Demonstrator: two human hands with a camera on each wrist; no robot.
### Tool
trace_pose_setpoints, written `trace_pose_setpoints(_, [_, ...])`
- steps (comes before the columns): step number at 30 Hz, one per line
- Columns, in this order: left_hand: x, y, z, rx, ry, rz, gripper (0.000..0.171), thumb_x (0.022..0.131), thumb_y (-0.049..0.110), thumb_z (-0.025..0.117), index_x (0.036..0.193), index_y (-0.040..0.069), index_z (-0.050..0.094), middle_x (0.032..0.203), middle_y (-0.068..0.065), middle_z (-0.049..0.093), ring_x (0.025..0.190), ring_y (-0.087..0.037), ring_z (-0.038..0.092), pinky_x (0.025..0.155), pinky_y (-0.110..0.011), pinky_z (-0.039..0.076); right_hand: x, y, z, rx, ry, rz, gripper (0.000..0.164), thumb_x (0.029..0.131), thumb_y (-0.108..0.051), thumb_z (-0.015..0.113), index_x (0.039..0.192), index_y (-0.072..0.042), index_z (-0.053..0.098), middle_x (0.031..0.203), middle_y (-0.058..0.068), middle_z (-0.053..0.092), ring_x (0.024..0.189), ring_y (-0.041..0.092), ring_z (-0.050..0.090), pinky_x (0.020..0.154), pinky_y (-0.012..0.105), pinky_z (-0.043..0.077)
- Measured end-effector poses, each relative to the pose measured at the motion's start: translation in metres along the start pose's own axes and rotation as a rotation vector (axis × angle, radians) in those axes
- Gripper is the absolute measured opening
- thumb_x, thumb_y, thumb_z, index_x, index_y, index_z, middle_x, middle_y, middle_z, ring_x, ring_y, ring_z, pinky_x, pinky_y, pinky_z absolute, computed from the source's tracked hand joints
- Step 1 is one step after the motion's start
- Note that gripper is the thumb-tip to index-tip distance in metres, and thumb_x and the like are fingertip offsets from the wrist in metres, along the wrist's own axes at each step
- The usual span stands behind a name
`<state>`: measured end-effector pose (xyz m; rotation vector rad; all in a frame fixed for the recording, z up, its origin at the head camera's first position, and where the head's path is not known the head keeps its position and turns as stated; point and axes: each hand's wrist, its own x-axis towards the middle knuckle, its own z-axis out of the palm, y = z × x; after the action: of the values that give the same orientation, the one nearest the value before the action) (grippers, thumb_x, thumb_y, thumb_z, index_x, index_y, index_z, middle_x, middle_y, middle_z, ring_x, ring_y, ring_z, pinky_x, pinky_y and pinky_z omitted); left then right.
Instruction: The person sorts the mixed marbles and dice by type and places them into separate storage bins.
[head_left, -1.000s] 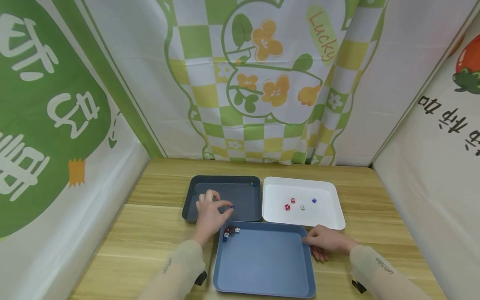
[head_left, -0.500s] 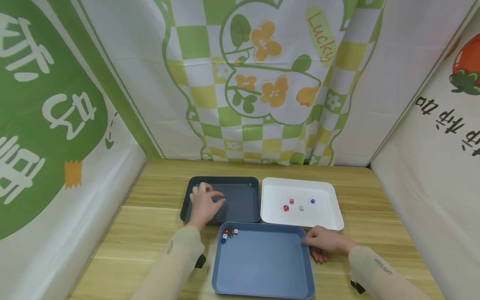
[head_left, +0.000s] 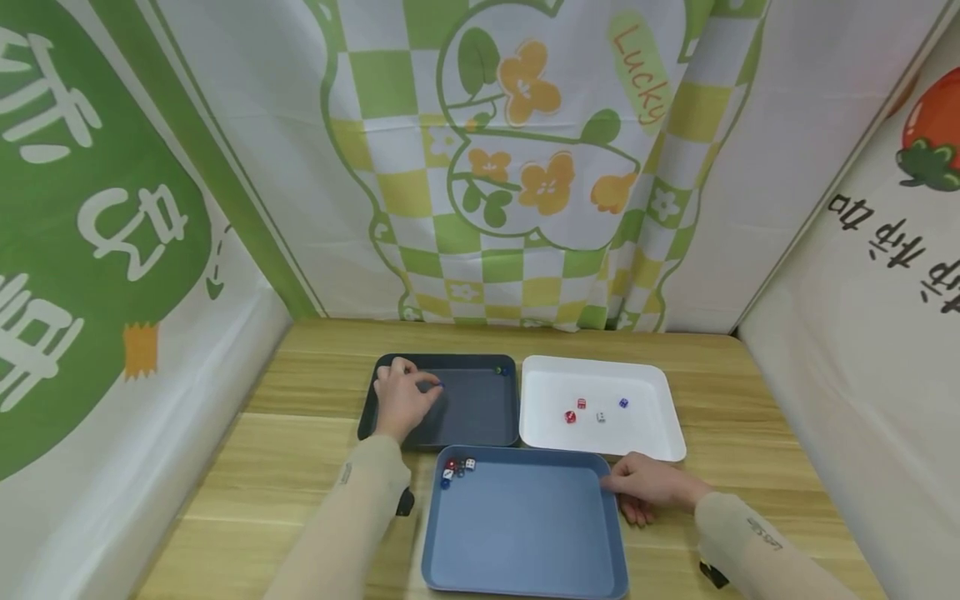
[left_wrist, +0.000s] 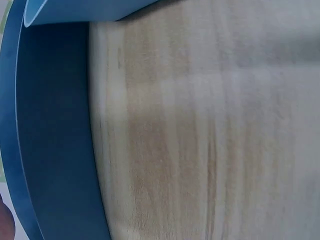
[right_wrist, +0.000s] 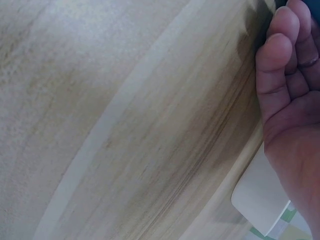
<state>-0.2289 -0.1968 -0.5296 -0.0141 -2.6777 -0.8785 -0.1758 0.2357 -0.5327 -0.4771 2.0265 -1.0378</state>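
Note:
My left hand (head_left: 401, 398) is over the dark grey tray (head_left: 480, 433) and pinches a small blue piece (head_left: 442, 385) between thumb and forefinger. The piece is too small to tell if it is a bead or a die. My right hand (head_left: 652, 483) grips the right rim of the blue-grey tray (head_left: 525, 533) near its far corner. In the right wrist view, that hand's fingers (right_wrist: 277, 55) are curled. Several dice (head_left: 450, 468) in red, white, dark and blue sit in the blue-grey tray's far left corner.
A white tray (head_left: 645, 429) at the back right holds two red dice (head_left: 576, 410), a white die (head_left: 601, 417) and a blue die (head_left: 623, 402). Small greenish and blue pieces (head_left: 501, 371) lie in the dark tray's far right corner. Printed cloth (head_left: 540, 283) hangs behind the table.
My left hand has moved left and away from me within the dark tray, carrying the small blue piece. My right hand has stayed on the blue-grey tray's rim.

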Motion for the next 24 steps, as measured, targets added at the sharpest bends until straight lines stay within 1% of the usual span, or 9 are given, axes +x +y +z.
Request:
trace_pose_setpoints(6, [0.006,-0.002,0.005,0.017,-0.016,-0.051,0.01,0.087,0.023,0.083,0.093,0.015,0.082,0.109,-0.013,0.05,0.102,-0.037,0.037,0.091,-0.054,0.031,0.0,0.001,0.0,-0.011,0.003,-0.008,0.053,0.106,-0.031,0.053,0.071,0.006,0.067,0.055,0.003,0.063,0.043,0.009,0.052,0.043,0.02,0.044])
trace_pose_setpoints(10, [0.008,-0.003,0.006,0.042,-0.038,-0.08,0.012,0.088,0.025,0.082,0.095,0.015,0.082,0.11,-0.013,0.05,0.102,-0.036,0.037,0.092,-0.053,0.031,0.0,0.0,0.0,-0.015,0.004,-0.006,0.053,0.106,-0.032,0.053,0.068,0.003,0.067,0.055,0.004,0.063,0.042,0.01,0.053,0.043,0.021,0.045])
trace_pose_setpoints(16, [0.011,-0.007,0.009,0.05,-0.071,-0.116,0.016,0.09,0.027,0.08,0.099,0.014,0.081,0.114,-0.015,0.05,0.105,-0.037,0.036,0.093,-0.054,0.03,-0.001,0.0,-0.001,-0.017,0.008,-0.003,0.054,0.106,-0.031,0.053,0.069,0.005,0.067,0.055,0.005,0.064,0.042,0.01,0.053,0.042,0.021,0.045])
trace_pose_setpoints(20, [0.011,-0.009,0.011,0.053,-0.073,-0.141,0.016,0.09,0.027,0.08,0.098,0.014,0.081,0.118,-0.017,0.051,0.107,-0.039,0.037,0.095,-0.055,0.031,0.0,0.0,-0.001,-0.024,0.011,0.009,0.053,0.105,-0.033,0.054,0.068,0.002,0.068,0.055,0.005,0.064,0.042,0.01,0.053,0.042,0.021,0.044])
trace_pose_setpoints(24, [0.009,-0.009,0.013,0.068,-0.08,-0.155,0.016,0.089,0.028,0.08,0.097,0.013,0.082,0.117,-0.017,0.052,0.107,-0.039,0.038,0.095,-0.056,0.033,0.0,0.002,-0.001,-0.028,0.011,0.012,0.052,0.105,-0.033,0.054,0.067,-0.001,0.068,0.055,0.004,0.064,0.042,0.01,0.053,0.042,0.02,0.044])
